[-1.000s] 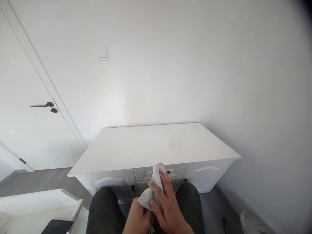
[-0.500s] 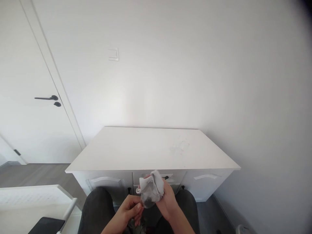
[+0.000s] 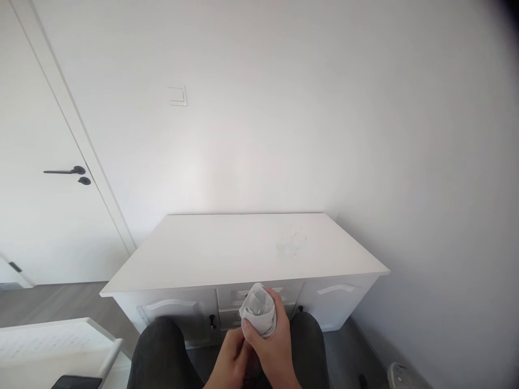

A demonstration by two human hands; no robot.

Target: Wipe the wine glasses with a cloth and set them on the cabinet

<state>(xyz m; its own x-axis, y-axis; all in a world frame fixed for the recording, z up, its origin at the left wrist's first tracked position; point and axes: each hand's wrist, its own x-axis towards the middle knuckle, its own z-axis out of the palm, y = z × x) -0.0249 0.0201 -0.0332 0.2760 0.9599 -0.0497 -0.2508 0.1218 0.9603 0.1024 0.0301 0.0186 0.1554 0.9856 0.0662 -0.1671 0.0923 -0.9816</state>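
Now my right hand (image 3: 272, 346) has the white cloth (image 3: 258, 317) bunched into a tight ball, fingers wrapped around its lower half and thumb pressed on its near side, so that grip is closed on it. Half a second ago the cloth hung looser, with a dark patch showing on its underside; that patch is out of sight now. My left hand (image 3: 232, 361) has come in from lower left and sits against the right one just under the ball, fingers curled inward; whether this grip actually pinches any cloth I cannot tell. Both hands hover above my lap, between my knees in dark trousers (image 3: 162, 351), in front of the drawers.

Ahead stands a white cabinet (image 3: 243, 248) against the wall, its top bare apart from a faint smudge (image 3: 291, 244) toward the right. The cloth ball covers part of the middle drawer front. To the left is a white door with a black handle (image 3: 65, 172), and a light switch (image 3: 177, 96) sits on the wall. A white slatted piece (image 3: 57, 337) juts in at lower left, with a dark flat object (image 3: 77, 382) cut off by the bottom edge. At lower right a pale rounded thing (image 3: 401, 375) is only partly visible.
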